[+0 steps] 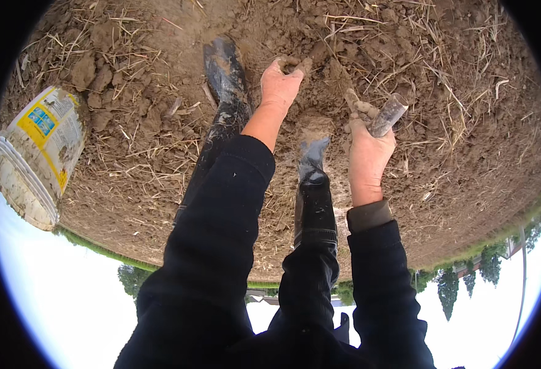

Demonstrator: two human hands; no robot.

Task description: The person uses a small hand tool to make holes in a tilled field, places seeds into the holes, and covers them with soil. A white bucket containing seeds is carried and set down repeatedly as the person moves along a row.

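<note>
My left hand, its fingers caked in mud, is curled into a ring low over the brown soil; whether something small sits between the fingertips I cannot tell. To the right, my right hand is closed around a muddy cylindrical handle or tube, whose round end sticks out up and to the right. Its muddy fingers reach towards the loosened earth, and the far end of the held thing is hidden. A muddy black rubber boot stands left of my left hand; the other boot is between my forearms.
At the far left a mud-smeared white and yellow plastic bucket appears tilted on the ground. Dry straw and soil clods lie scattered about. Grass and trees edge the field in the distance.
</note>
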